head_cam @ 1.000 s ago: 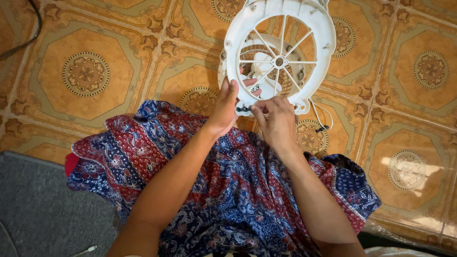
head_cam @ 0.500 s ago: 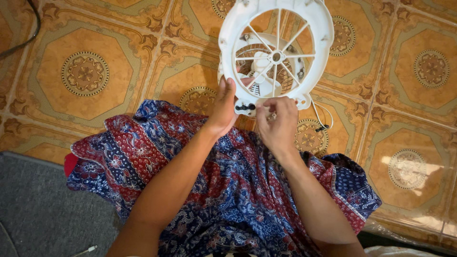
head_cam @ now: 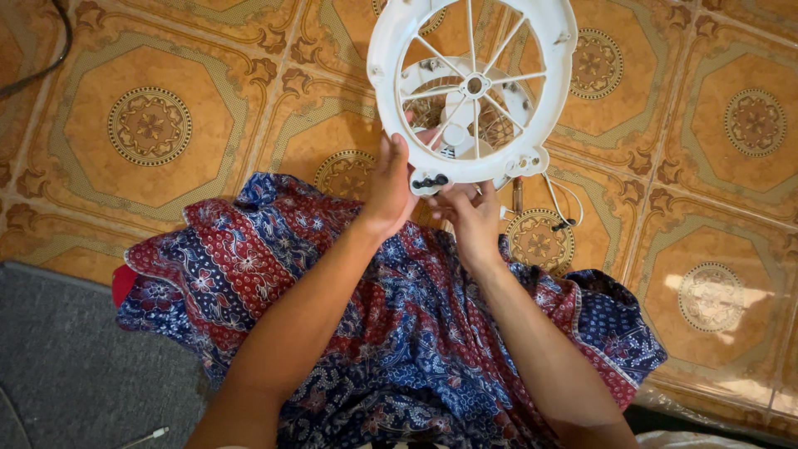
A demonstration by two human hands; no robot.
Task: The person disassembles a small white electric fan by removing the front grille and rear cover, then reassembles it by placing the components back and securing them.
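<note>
While both our hands grip white fan frame [head_cam: 474, 87] above patterned skirt [head_cam: 391, 333], left hand [head_cam: 389, 187] clasps rim, right hand [head_cam: 470, 216] pinches bottom edge; we judge steady, level hold best

A person's left hand [head_cam: 389, 193] and right hand [head_cam: 472, 218] meet at the near rim of a round white plastic fan frame [head_cam: 472, 87] held above the patterned tile floor [head_cam: 150, 125]; patterned cloth [head_cam: 399, 333] lies beneath the forearms, thin wires [head_cam: 559, 204] trail right of the hands, a grey mat [head_cam: 58, 366] sits near left.
</note>
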